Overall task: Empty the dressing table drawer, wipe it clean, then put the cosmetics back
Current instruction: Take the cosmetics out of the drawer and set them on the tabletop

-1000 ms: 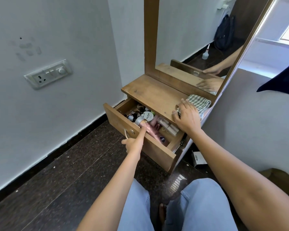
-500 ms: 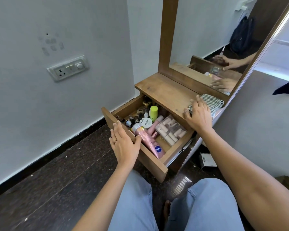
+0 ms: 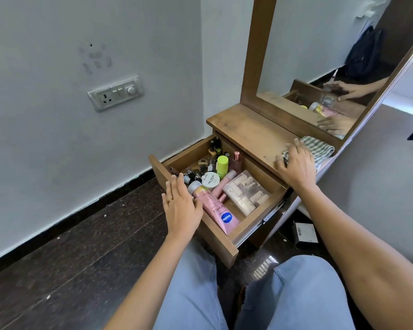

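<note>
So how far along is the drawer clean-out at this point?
Barely begun. The drawer is pulled open, but the pink tube, clear box and little bottles all lie inside. The left hand hovers open over its front edge, near the tube; the right hand rests on the checked cloth on the tabletop. Emptying, wiping and restocking all remain.

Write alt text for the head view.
An open wooden drawer full of cosmetics, seen from above. The left hand hovers open over its front edge beside a pink tube; the right hand rests on a checked cloth on the tabletop.
</note>
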Motion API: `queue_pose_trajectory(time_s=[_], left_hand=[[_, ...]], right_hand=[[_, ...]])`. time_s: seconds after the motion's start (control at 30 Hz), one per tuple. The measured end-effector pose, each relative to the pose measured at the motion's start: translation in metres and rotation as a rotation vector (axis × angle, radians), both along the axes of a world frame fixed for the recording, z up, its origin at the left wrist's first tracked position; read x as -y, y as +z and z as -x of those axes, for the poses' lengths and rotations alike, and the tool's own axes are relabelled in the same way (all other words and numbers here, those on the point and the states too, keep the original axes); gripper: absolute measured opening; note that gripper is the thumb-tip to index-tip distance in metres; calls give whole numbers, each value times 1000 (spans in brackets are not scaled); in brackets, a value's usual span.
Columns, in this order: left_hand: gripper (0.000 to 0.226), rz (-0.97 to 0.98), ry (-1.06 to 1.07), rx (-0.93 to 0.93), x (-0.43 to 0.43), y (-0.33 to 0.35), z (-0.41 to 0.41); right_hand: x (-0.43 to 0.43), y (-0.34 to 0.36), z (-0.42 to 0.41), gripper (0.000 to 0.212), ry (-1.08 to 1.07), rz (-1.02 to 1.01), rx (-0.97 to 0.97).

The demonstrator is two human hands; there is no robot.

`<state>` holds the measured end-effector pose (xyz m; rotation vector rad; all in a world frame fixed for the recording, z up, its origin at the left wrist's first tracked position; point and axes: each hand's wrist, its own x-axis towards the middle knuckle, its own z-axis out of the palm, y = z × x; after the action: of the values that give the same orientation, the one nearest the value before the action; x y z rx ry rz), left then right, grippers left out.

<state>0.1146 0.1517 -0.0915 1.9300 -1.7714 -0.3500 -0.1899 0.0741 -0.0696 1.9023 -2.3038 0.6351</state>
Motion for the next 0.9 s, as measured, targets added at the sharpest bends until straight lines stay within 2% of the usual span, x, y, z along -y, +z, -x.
queue_pose_trajectory(time_s=[0.23, 0.37, 0.47, 0.53, 0.63, 0.77, 0.9], left_hand=[[71, -4, -62, -64, 16, 3, 10], [60, 1, -96, -71, 38, 5, 24], [53, 7, -103, -69, 53, 6, 33], [51, 6, -105, -60, 62, 5, 39], [52, -16, -95, -45, 68, 1, 43], [52, -18, -82, -28, 71, -8, 42], [48, 0, -69, -60, 71, -10, 43]], right_hand=[[1, 1, -2, 61, -10, 22, -27], [-3, 1, -8, 50, -7, 106, -127], [-8, 5, -18, 39, 138, 276, -331], [-6, 11, -36, 32, 305, 296, -287], [12, 19, -70, 36, 464, 80, -251], [54, 19, -92, 41, 483, -169, -516], [76, 19, -101, 41, 475, -281, -722]])
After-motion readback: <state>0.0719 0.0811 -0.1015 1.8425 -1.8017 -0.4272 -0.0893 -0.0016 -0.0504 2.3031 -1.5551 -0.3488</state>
